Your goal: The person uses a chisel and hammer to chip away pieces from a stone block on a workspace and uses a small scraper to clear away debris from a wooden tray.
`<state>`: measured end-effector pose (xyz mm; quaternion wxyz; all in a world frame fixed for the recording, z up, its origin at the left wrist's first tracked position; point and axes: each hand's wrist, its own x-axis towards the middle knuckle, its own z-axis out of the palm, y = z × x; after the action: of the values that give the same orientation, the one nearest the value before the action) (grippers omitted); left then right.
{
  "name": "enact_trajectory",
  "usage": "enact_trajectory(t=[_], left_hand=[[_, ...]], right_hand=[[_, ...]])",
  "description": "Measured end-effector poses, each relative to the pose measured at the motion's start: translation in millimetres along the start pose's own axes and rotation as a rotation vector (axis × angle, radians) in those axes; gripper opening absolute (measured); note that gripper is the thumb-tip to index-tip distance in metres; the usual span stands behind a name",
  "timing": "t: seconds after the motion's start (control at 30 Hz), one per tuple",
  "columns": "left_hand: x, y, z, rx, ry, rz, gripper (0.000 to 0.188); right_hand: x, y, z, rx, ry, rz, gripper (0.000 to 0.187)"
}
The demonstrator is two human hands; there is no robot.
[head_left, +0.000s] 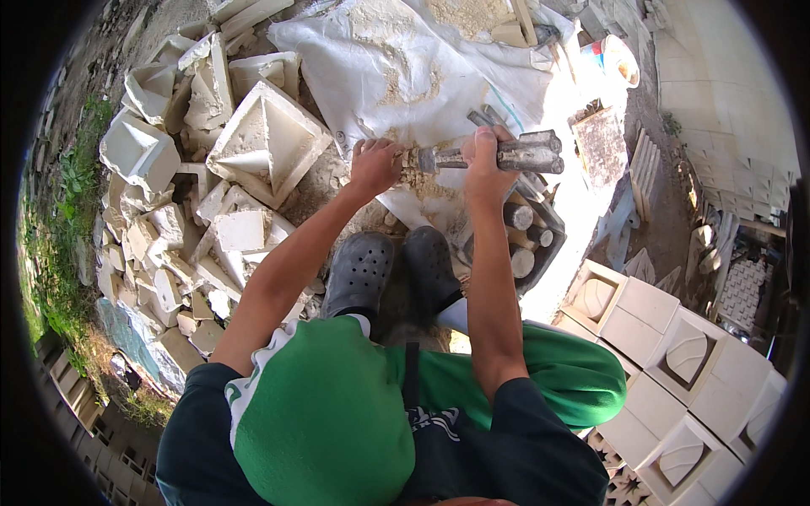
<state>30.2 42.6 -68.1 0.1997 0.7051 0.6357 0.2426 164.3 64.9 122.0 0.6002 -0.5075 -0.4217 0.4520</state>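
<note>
1. Hand tool (525,157): a dark, worn piece with a thick, ridged end pointing right and a narrower end pointing left. It is held out in front of the person, above a white sheet (460,72) spread on the ground.
2. Right hand (488,164): its fingers are wrapped around the middle of the hand tool, gripping it, with the thumb laid along the top.
3. Left hand (375,166): its fingers are curled, close by the tool's narrow end. They hide what lies under them, so I cannot tell whether they grip anything.
4. White sheet: wrinkled, with pale crumbs and dust scattered across it.
5. Round sticks (522,262): several stand in a dark-edged box (554,246) near the right forearm, their ends facing up.
6. Pale blocks: a heap of broken pieces lies on the left; the large square block (268,143) beside the sheet has a hollow face.
7. Tiles (645,322): cream-coloured, set in rows at the lower right, some with a rounded relief.
8. Dark shoes (358,274), with holes on top, stand below the hands, between heap and box.
</note>
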Motion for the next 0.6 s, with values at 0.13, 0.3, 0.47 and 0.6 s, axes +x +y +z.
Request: enact_trajectory(t=[0.13, 0.3, 0.47, 0.6], left_hand=[[5.5, -1.5, -9.1, -0.013, -0.084, -0.031, 0.03], [21.0, 1.8, -0.9, -0.055, -0.133, -0.006, 0.037], [26.2, 1.8, 12.2, -0.078, -0.255, 0.046, 0.044], [38.9, -7.3, 17.9, -0.025, -0.402, 0.11, 0.043]], right_hand=[[-7.7, -68.7, -4.1, 0.035, -0.004, -0.096, 0.03], [-0.6, -37.6, -18.1, 0.087, 0.103, -0.116, 0.026], [0.9, 12.8, -27.1, 0.043, 0.297, -0.106, 0.025], [0.4, -16.8, -23.5, 0.116, 0.198, -0.089, 0.027]])
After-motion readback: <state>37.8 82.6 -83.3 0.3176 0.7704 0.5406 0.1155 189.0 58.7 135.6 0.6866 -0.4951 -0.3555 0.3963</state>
